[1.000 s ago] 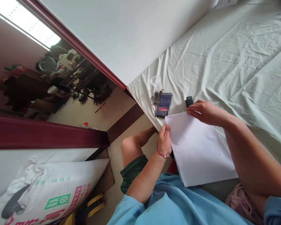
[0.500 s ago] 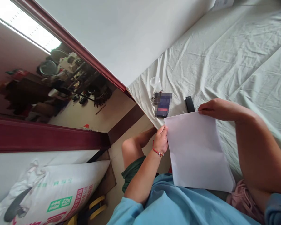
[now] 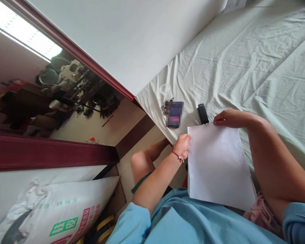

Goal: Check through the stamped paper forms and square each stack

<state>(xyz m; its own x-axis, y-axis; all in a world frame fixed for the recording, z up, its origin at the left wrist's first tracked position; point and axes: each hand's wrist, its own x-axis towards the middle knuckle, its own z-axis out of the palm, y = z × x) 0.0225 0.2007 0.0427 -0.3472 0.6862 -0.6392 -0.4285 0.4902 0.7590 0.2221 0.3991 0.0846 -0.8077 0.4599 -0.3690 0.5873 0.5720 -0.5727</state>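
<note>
White sheets of paper [image 3: 218,162], blank on the side facing me, hang in front of my blue shirt, their lower edge at my lap. My left hand [image 3: 182,145], with a red bracelet at the wrist, is closed on their left edge near the upper corner. Along the top edge, my right hand [image 3: 225,118] pinches the paper between thumb and fingers. Just beyond the top edge lies a black stapler-like object [image 3: 203,114] on the pale sheet; its near end is close to the paper, and I cannot tell its exact kind.
On the light bedsheet [image 3: 256,67] lie a blurred-out phone-like item [image 3: 174,114], keys [image 3: 165,106] and a clear plastic cup [image 3: 165,89]. A big white printed sack [image 3: 76,200] leans at lower left. Behind the dark red door frame [image 3: 101,71], shelves hold basins. Pink cloth [image 3: 263,215] lies beside my lap.
My left hand has shifted right along with the paper's left edge. My right hand still grips the top edge, and the view has shifted slightly.
</note>
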